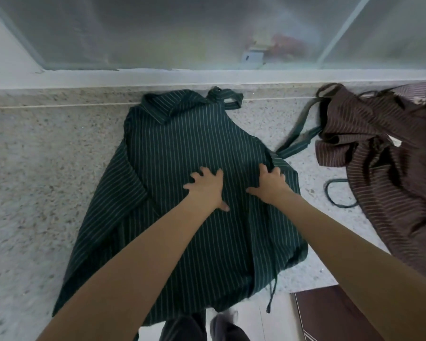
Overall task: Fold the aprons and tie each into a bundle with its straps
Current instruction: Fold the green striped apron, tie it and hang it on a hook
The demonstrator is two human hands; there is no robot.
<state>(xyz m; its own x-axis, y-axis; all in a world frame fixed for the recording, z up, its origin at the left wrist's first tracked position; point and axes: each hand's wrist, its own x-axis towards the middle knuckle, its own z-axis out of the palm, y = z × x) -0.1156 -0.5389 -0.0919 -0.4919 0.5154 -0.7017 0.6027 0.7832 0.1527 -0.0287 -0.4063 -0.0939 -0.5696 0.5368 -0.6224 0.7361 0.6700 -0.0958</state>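
Flatly, both hands, left hand (207, 187) and right hand (271, 184), press the green apron (182, 134).

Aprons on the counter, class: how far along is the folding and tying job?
Done: no bundle shows. In hand: the green apron lies on the counter, its sides folded inward; left hand and right hand press on it. Left: fold it smaller, tie its straps, then the crumpled brown apron.
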